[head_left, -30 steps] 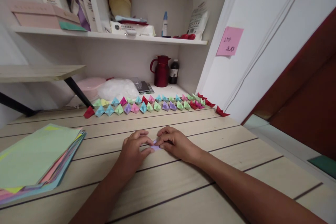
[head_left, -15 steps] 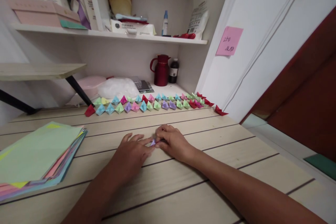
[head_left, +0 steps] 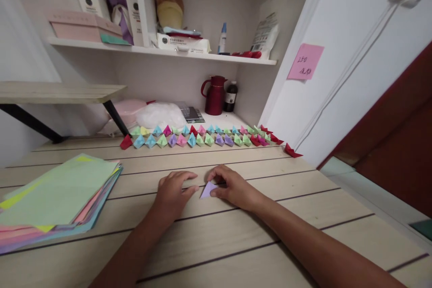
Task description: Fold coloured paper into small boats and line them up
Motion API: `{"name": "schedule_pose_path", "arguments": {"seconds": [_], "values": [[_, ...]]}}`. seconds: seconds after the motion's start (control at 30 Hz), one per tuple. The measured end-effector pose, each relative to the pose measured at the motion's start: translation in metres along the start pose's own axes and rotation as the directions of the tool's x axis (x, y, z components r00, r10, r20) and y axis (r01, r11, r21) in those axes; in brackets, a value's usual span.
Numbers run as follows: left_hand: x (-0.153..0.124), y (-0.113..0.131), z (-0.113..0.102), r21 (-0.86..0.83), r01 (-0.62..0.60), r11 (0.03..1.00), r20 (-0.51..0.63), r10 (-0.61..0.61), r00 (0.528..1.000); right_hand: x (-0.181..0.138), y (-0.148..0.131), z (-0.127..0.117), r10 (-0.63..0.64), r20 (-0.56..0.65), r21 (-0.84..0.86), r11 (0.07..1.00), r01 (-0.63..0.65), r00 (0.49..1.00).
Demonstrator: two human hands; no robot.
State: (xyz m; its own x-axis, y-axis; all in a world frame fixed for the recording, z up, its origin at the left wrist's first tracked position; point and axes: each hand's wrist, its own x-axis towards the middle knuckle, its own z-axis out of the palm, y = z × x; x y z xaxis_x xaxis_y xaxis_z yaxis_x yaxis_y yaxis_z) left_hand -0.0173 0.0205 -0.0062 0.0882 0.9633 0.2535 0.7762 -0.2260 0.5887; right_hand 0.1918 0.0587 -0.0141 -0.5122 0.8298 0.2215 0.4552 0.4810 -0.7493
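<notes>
A small folded piece of lilac paper [head_left: 207, 190], triangular in outline, is at the middle of the slatted table [head_left: 236, 238]. My right hand [head_left: 232, 186] grips its right side between thumb and fingers. Just left of the paper, my left hand [head_left: 176, 191] is apart from it, thumb and fingers parted with nothing between them. Beyond both hands stand rows of small folded paper boats [head_left: 162, 141] in green, blue, pink, purple and red.
A stack of coloured paper sheets [head_left: 64, 189] lies at the left. Behind the boats are a red thermos jug [head_left: 215, 96], a dark bottle [head_left: 231, 96] and a white plastic bag [head_left: 161, 114]. A small raised wooden shelf [head_left: 60, 92] stands at back left.
My left hand has come off the lilac paper and opened beside it. More of the paper now shows in my right hand. The whole view has shifted slightly.
</notes>
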Motion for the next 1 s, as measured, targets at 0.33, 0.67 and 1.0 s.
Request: {"name": "schedule_pose_path", "arguments": {"seconds": [0.33, 0.67, 1.0], "values": [[-0.001, 0.007, 0.0, -0.152, 0.068, 0.986, -0.007, -0.07, 0.998, -0.01, -0.004, -0.003, 0.029, 0.043, 0.258, 0.965, -0.04, 0.999], [-0.005, 0.022, 0.002, -0.443, 0.079, 0.893, 0.021, -0.078, 0.997, -0.014, -0.017, -0.016, -0.138, -0.247, 0.137, 0.975, 0.175, 0.959], [-0.01, 0.037, 0.012, -0.402, 0.075, 0.912, -0.067, -0.111, 0.992, -0.014, -0.018, -0.012, -0.261, -0.182, -0.032, 0.965, 0.26, 0.948]]}}
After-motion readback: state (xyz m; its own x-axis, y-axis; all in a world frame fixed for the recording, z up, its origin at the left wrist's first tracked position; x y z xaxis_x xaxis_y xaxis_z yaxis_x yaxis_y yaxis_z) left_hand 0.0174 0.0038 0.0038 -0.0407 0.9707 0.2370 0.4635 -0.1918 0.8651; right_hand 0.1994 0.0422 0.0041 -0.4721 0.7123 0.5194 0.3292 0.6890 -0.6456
